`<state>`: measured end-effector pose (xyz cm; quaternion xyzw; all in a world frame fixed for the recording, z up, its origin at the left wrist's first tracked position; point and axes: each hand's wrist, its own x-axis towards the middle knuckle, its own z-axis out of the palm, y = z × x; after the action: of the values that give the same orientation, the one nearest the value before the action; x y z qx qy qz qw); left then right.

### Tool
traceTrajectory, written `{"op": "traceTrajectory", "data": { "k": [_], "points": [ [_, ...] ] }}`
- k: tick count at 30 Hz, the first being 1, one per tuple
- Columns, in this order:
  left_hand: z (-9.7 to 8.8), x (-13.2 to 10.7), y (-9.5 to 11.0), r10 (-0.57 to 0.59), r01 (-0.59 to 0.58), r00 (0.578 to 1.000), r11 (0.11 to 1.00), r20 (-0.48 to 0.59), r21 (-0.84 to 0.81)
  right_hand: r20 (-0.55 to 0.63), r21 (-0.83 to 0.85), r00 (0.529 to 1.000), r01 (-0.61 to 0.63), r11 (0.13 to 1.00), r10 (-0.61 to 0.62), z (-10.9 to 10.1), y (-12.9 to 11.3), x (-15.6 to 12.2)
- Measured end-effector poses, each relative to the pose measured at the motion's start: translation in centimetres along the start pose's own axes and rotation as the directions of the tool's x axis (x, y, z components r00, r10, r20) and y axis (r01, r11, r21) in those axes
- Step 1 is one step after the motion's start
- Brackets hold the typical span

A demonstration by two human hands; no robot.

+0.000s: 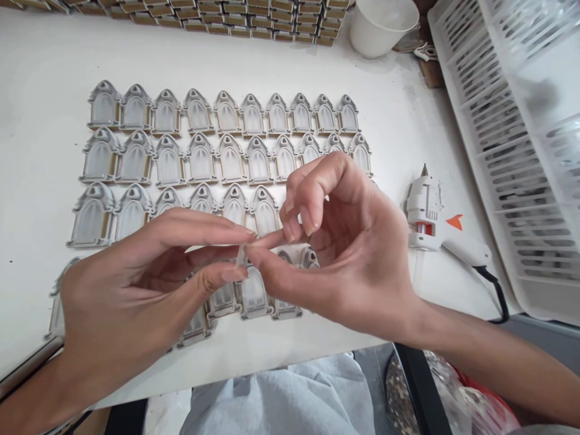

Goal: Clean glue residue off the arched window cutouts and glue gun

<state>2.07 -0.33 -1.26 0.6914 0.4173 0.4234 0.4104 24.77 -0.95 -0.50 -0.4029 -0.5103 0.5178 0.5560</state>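
Over the lower rows of small arched window-shaped pieces, my two hands meet. Between thumb and fingers, my left hand (140, 278) pinches a small, thin translucent piece (240, 255), seen nearly edge-on. My right hand (348, 241) holds the same piece from the other side, thumb and index finger at its edge, the other fingers curled above. What kind of piece it is, I cannot make out. Beneath and behind lie the grey arched pieces (225, 113) in several rows, each with a pale panel in its opening; my hands hide part of the lower rows.
A white glue gun (423, 205) lies at the right, its cord running toward the table's edge. Beyond it stands a white slotted plastic basket (487, 139). At the back are a white cup (383, 27) and stacked brown-edged pieces (254, 18). Grey cloth (285, 396) shows below the table edge.
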Motion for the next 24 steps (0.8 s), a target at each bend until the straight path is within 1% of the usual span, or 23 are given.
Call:
{"op": "traceTrajectory", "data": {
  "k": [3, 9, 16, 21, 24],
  "points": [
    [0.10, 0.13, 0.13, -0.008, 0.009, 1.000, 0.998, 0.013, -0.056, -0.007, 0.003, 1.000, 0.007, 1.000, -0.007, 0.05, 0.01, -0.02],
    [0.08, 0.46, -0.27, 0.003, -0.002, 1.000, 0.998, 0.020, -0.065, 0.007, 0.049, 0.999, 0.042, 0.998, -0.043, 0.11, 0.10, 0.04],
    [0.07, 0.35, 0.01, -0.038, 0.040, 0.999, 0.998, 0.025, -0.052, 0.009, 0.016, 0.999, 0.041, 0.999, -0.041, 0.07, 0.07, -0.09],
    [0.19, 0.47, 0.07, -0.005, 0.006, 1.000, 0.998, 0.012, -0.069, 0.024, -0.010, 0.998, 0.050, 0.999, -0.049, -0.13, 0.26, -0.14],
    [0.36, 0.60, 0.17, -0.020, 0.020, 1.000, 0.997, 0.001, -0.073, 0.051, -0.024, 0.998, 0.032, 0.999, -0.031, -0.40, 0.25, 0.10]
  ]
}}
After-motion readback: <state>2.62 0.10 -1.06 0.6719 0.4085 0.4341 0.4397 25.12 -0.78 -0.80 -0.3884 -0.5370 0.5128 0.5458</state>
